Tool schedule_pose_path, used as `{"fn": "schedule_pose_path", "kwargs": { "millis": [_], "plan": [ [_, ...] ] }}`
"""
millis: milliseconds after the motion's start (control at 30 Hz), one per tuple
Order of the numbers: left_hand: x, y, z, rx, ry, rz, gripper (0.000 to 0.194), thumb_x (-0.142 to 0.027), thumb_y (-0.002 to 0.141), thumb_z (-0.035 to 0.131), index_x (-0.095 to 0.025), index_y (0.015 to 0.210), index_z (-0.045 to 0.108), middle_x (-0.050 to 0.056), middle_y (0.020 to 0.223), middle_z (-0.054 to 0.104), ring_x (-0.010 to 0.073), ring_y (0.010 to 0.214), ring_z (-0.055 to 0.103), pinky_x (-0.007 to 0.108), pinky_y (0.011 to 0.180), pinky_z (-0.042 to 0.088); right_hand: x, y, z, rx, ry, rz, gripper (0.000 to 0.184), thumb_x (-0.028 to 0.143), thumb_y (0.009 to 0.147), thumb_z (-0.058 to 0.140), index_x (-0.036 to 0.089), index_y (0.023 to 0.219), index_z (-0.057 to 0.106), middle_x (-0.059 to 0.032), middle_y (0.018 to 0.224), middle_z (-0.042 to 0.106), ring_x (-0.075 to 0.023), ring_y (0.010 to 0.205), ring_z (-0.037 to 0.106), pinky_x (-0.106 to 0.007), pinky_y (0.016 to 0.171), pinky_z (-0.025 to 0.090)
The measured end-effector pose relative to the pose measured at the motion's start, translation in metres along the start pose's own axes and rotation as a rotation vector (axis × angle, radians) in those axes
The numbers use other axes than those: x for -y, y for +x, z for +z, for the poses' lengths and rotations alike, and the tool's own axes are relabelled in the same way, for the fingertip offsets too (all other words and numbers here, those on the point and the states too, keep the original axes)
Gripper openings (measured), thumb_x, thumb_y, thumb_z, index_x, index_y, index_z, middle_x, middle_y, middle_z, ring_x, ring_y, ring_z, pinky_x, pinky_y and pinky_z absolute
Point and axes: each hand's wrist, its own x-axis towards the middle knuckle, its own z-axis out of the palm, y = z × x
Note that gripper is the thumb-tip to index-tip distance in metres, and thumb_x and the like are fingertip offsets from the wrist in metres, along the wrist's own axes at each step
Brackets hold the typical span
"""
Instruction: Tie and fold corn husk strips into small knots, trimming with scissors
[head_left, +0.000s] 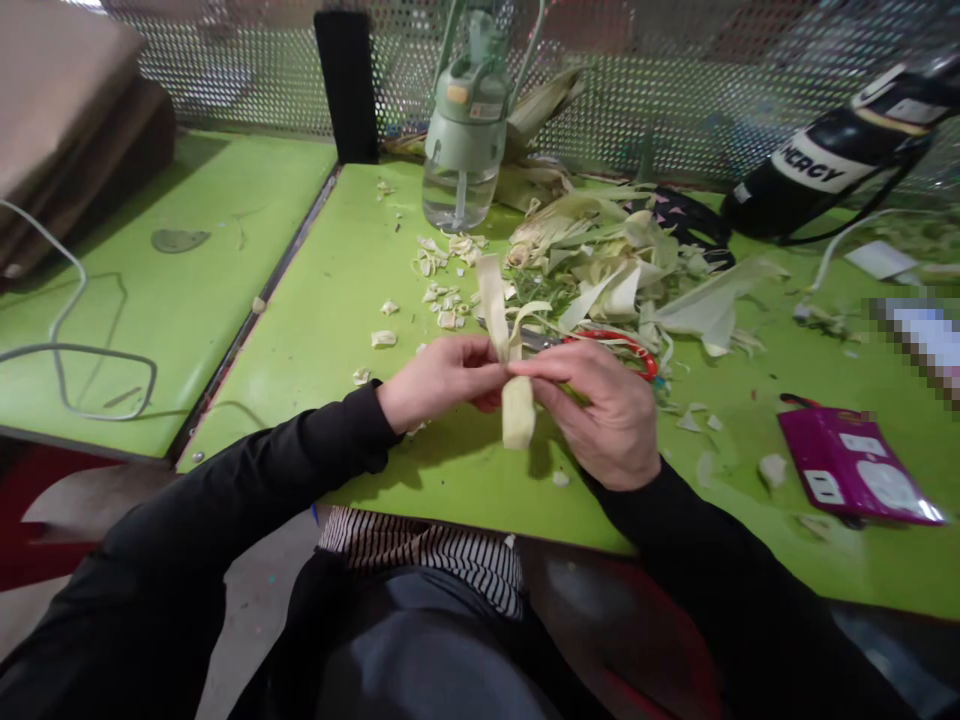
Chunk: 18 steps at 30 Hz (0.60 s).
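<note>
Both hands meet at a pale strip of corn husk above the green table's front part. My left hand is closed, thumb and fingers pinching the strip from the left. From the right, my right hand pinches it too, its fingertips touching near the left thumb. One end of the strip stands up above the fingers and a folded, wider end hangs below. Just behind my right hand lie scissors with red handles, partly hidden. A heap of corn husks spreads behind them.
A clear-bottomed green water bottle stands at the back. A black bottle leans at the right rear, with a purple packet nearer. Small husk scraps dot the green table. A white cable lies left.
</note>
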Motion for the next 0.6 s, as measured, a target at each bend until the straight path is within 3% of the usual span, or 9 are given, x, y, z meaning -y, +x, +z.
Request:
{"fn": "schedule_pose_path", "kwargs": {
  "millis": [100,200,267,367,467,600],
  "plan": [
    [0.0048,0.0006,0.0007,-0.046,0.204,0.074,0.016,-0.012,0.084,0.066,-0.015,0.071,0.055,-0.004,0.063,0.057,0.0075,0.058,0.051,0.02,0.057,0.039,0.0004,-0.0008,0.0003,0.05,-0.093,-0.069,0.013,0.026,0.09,0.07,0.03,0.099,0.079,-0.0045,0.098,0.069,-0.0206,0.093,0.067,-0.039,0.08,0.057],
    [0.0071,-0.0009,0.0022,-0.059,0.384,0.208,0.011,-0.015,0.082,0.068,-0.015,0.075,0.059,-0.003,0.068,0.058,0.0095,0.064,0.051,0.022,0.06,0.038,-0.0002,-0.0015,0.0023,0.062,-0.112,-0.022,0.012,0.026,0.091,0.068,0.03,0.097,0.078,-0.0058,0.11,0.068,-0.0219,0.1,0.067,-0.04,0.084,0.057],
    [0.0068,-0.002,0.0025,-0.04,0.439,0.262,0.008,-0.019,0.084,0.066,-0.015,0.079,0.06,-0.001,0.073,0.061,0.0109,0.067,0.053,0.024,0.063,0.04,-0.0001,-0.0022,0.0042,0.043,-0.094,0.025,0.011,0.025,0.091,0.068,0.029,0.098,0.075,-0.0042,0.106,0.07,-0.0198,0.093,0.068,-0.038,0.081,0.057],
    [0.0056,-0.0024,0.0019,0.006,0.428,0.268,0.014,-0.023,0.087,0.065,-0.016,0.077,0.058,0.0,0.071,0.062,0.0109,0.064,0.054,0.024,0.063,0.042,-0.0004,-0.0028,0.0065,-0.013,0.02,0.18,0.024,0.029,0.088,0.072,0.026,0.112,0.068,-0.0006,0.092,0.07,-0.0137,0.071,0.062,-0.03,0.066,0.054],
    [0.0056,-0.0008,0.0018,0.058,0.344,0.251,0.02,-0.025,0.092,0.061,-0.015,0.074,0.057,0.0,0.068,0.063,0.0095,0.062,0.057,0.023,0.064,0.045,-0.0022,-0.0018,0.0062,0.017,0.184,0.331,0.039,0.032,0.087,0.073,0.023,0.123,0.061,0.0008,0.087,0.067,-0.0119,0.065,0.058,-0.027,0.059,0.051],
    [0.0049,0.0008,0.0044,0.108,0.115,0.15,0.019,-0.021,0.097,0.055,-0.013,0.08,0.059,-0.001,0.069,0.064,0.0076,0.063,0.061,0.021,0.067,0.05,-0.0042,0.0005,0.0038,0.031,0.247,0.333,0.013,0.031,0.089,0.069,0.022,0.099,0.068,-0.0008,0.088,0.065,-0.014,0.074,0.061,-0.03,0.067,0.052]
  ]
}}
